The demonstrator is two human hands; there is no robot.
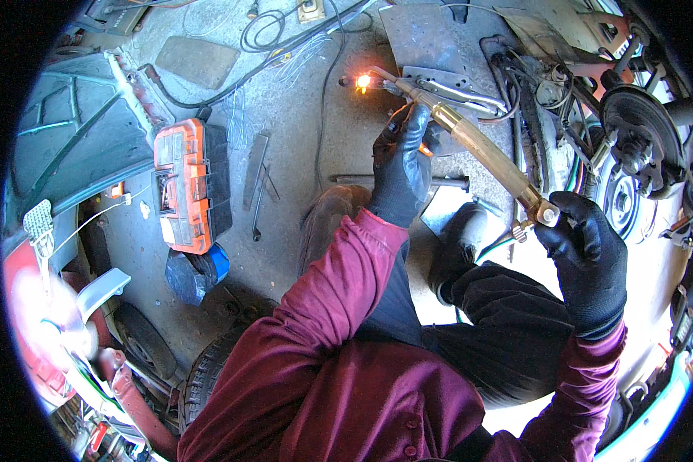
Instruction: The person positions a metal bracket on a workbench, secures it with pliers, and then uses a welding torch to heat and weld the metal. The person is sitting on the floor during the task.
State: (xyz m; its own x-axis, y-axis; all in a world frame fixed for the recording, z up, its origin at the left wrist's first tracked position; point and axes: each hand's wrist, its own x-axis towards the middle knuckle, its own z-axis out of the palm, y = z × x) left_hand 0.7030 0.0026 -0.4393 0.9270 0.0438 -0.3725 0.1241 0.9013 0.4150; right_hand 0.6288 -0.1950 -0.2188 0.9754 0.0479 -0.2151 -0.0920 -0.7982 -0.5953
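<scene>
A long brass torch (481,148) slants across the upper middle, its thin tip to the far left. An orange flame (363,82) glows beside the tip. My left hand (402,158), in a black glove, is closed at the front part of the torch, its thumb against the body. A small orange patch shows at this hand's right edge; I cannot make out what it is. My right hand (589,258), also gloved, closes around the torch's rear end, fingers at a brass valve knob (547,213). A second brass knob (521,231) sticks out beneath it.
An orange and black toolbox (183,185) stands at left, a blue round container (198,273) just nearer. Thin metal strips (256,173) lie to its right. Cables (266,31) coil on the far floor. A brake disc (641,138) and vehicle parts crowd the right; a tyre (208,377) lies near left.
</scene>
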